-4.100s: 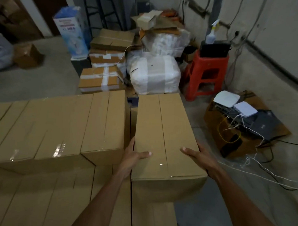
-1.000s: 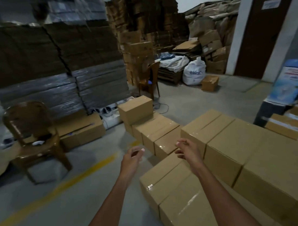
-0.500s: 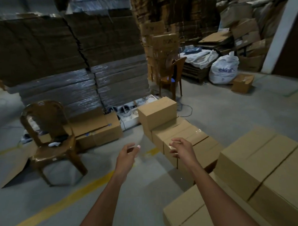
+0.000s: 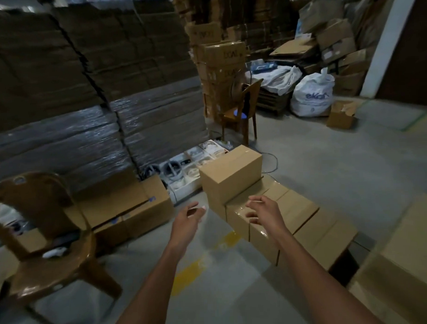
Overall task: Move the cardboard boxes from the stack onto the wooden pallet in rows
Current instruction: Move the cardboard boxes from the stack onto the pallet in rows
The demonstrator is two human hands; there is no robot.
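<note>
Head view: the upper box (image 4: 232,175) of the low stack is seen just ahead of both hands and a little above them. No contact with it is made. It is set on top of the lower row of boxes (image 4: 296,219), at that row's far left end, on the concrete floor. Its long axis appears to be laid across the line of reach, from near left to far right, so that a broad side face is turned toward the hands.

The left hand (image 4: 189,219) is held over bare floor, close to the box's left corner. The right hand (image 4: 265,213) is held above the lower row, beneath the box's right half. The hands are kept apart, palms turned roughly toward each other, fingers loosely curled, and nothing is held in either. Neither hand is judged clearly nearer; a grasp at the two short ends is suggested.

The box is plain brown cardboard, sealed with clear tape along the top seam, with square edges and no visible dents.

More boxes (image 4: 404,252) are seen at the lower right, probably those already moved; the wooden pallet itself cannot be made out. A brown plastic chair (image 4: 41,240) is stood to the left.
</note>
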